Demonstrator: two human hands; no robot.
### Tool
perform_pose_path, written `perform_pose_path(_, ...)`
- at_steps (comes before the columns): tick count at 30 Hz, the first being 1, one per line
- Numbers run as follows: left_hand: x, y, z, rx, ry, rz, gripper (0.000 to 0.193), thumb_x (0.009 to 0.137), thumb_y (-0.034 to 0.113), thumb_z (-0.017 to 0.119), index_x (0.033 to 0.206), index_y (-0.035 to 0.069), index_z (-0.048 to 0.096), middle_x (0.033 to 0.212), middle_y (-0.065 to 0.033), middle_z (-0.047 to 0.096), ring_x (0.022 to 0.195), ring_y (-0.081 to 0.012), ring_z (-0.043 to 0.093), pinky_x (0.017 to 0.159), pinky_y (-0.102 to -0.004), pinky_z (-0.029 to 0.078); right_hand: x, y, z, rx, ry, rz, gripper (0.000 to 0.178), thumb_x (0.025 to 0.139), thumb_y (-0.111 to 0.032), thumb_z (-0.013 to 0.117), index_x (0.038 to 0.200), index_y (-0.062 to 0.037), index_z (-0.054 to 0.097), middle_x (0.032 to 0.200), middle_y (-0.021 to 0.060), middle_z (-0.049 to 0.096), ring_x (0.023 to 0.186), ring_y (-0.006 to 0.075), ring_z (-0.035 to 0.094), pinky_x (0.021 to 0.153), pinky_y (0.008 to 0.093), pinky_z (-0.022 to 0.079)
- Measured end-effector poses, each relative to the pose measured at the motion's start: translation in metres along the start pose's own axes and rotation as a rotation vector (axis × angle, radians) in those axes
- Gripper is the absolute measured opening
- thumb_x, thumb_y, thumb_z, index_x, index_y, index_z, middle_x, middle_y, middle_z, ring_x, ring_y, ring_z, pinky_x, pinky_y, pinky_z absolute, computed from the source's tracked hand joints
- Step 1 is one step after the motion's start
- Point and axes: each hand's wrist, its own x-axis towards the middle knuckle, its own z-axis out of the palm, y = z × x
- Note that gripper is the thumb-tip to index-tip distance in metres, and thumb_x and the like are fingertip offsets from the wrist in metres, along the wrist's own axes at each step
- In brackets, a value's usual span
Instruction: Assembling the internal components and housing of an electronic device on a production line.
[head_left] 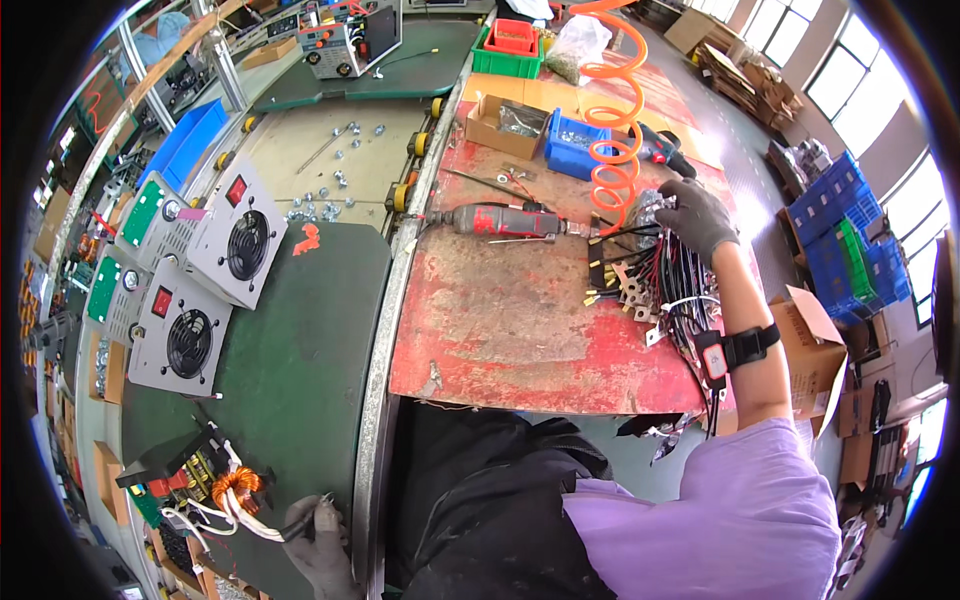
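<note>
My left hand (322,548), in a grey glove, is closed around the end of a white cable (262,530) on the green work surface. That cable runs to a copper-wound ring coil (238,490) beside a circuit assembly (190,475) with black and yellow parts. On the red bench, my gloved right hand (697,215) has its fingers curled at a clear plastic bag (648,212), above a bundle of black and red wires (680,270). What lies between those fingertips is hidden. Flat metal brackets (632,292) lie at the bundle's left side.
Left, two grey panels with fans (247,245) stand on the green surface. A pneumatic screwdriver (505,220) with a coiled orange hose (612,185) lies on the bench. Behind it are a cardboard box (505,128) and blue bin (575,145). Loose bolts (325,208) lie beyond the panels.
</note>
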Motion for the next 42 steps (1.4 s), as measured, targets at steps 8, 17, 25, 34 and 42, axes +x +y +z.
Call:
perform_pose_path(8,-0.009,0.0,-0.031,0.133,-0.365,-0.07,0.027,0.088,0.025,0.066,0.103,0.002,0.066,0.077,-0.0038,0.061,0.069,-0.012,0.054,0.063,-0.0268,0.043,0.027,0.015,-0.044,0.735,-0.049,0.051,0.012,0.078,-0.009,0.067,0.084,-0.0028,0.059,0.07,0.0031,0.058,0.065,0.0112,0.057,0.059,0.027,0.046)
perform_pose_path(17,-0.021,0.033,-0.028,0.211,-0.712,0.097,0.026,0.092,0.024,0.064,0.096,-0.001,0.065,0.079,-0.0029,0.061,0.072,-0.011,0.055,0.066,-0.0279,0.046,0.034,-0.048,-0.131,1.046,0.706,-0.182,0.021,0.09,-0.007,0.06,0.11,0.0014,0.06,0.079,0.0057,0.062,0.064,0.0086,0.055,0.06,0.0233,0.047)
perform_pose_path(25,0.006,0.091,0.007,0.181,-0.458,0.629,0.047,0.08,0.023,0.074,0.118,0.0,0.059,0.097,-0.0177,0.065,0.085,-0.0287,0.066,0.077,-0.0346,0.051,-0.034,-0.191,-0.154,1.004,-0.025,-0.647,0.027,0.091,-0.005,0.056,0.117,0.0,0.062,0.087,0.0007,0.064,0.074,0.0052,0.056,0.063,0.0212,0.045)
perform_pose_path(34,0.056,0.081,0.036,-0.459,-0.738,0.207,0.046,0.096,0.027,0.053,0.13,-0.004,0.05,0.113,-0.0147,0.063,0.105,-0.022,0.061,0.094,-0.0355,0.048,-0.058,-0.344,-0.113,1.282,-0.691,-0.782,0.027,0.086,-0.02,0.062,0.102,0.0009,0.065,0.067,0.0004,0.06,0.054,0.0039,0.053,0.046,0.0206,0.041)
perform_pose_path(42,0.046,0.066,0.008,-0.727,-0.598,0.014,0.047,0.09,0.011,0.057,0.133,-0.005,0.047,0.118,-0.0166,0.061,0.108,-0.0231,0.062,0.095,-0.0352,0.051,-0.027,-0.396,-0.072,1.273,-0.735,-0.874,0.025,0.089,-0.021,0.061,0.106,-0.0052,0.067,0.069,-0.0007,0.058,0.052,0.0033,0.048,0.044,0.0204,0.037)
